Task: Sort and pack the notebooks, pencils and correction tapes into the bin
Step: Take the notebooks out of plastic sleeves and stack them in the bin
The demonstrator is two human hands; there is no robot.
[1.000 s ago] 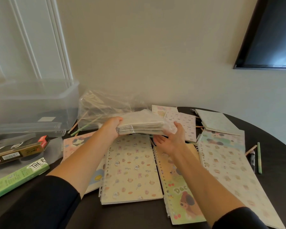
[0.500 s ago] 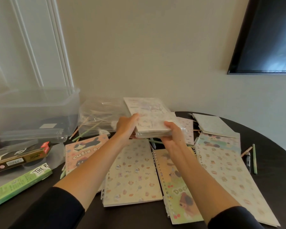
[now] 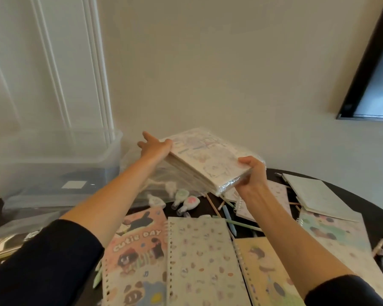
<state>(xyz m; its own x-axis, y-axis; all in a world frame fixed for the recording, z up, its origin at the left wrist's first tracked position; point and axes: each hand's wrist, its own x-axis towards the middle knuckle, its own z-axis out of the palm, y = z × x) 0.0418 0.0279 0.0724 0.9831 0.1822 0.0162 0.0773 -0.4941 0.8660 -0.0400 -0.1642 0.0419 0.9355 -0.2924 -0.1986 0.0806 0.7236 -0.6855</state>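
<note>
**A:** What are you worried about here?

**B:** The clear plastic bin (image 3: 60,164) sits at the far left of the dark round desk (image 3: 352,195), and I'm holding the shrink-wrapped pack of notebooks (image 3: 205,162) tilted in the air just right of it. The wrap looks slick, so the pack could slide out toward me. Swinging low, it might also sweep the correction tapes (image 3: 186,200) and loose pencils (image 3: 232,224) lying under it.

**A:** And your hands?

**B:** Both grip that 1 pack. My left hand (image 3: 154,146) is spread wide on the far upper edge, fingers splayed. My right hand (image 3: 251,173) is clamped round the near lower corner, thumb on top. The spiral notebooks (image 3: 199,261) lie flat below, not yet packed.
</note>
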